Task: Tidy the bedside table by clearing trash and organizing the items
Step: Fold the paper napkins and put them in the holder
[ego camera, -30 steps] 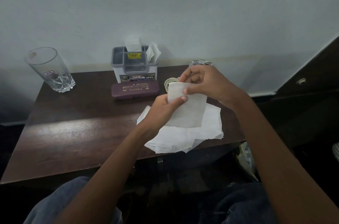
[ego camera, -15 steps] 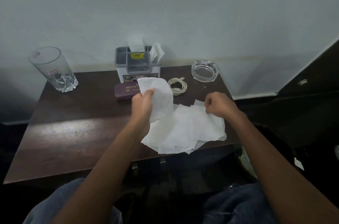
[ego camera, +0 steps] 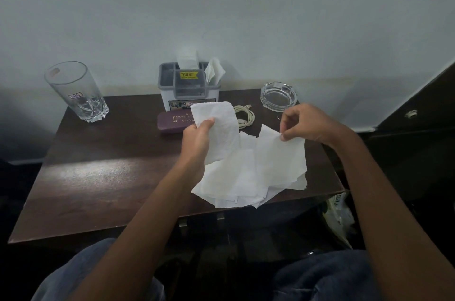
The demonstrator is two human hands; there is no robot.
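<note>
The job looks only partly done, I think. The left hand grips one tissue and holds it up off the table. The right hand pinches the corner of a sheet on top of the pile. The pile lies loose and messy at the front right of the table and reaches its front edge. So the paper is not cleared yet, and that is the big thing left to do.

At the back, the box stands by the wall with some paper poking out of it. The case lies just in front of the box. The cable sits coiled between the case and the ashtray. The glass stands alone at the back left corner. These look neat enough, but I cannot tell if they are in their last spots.
</note>
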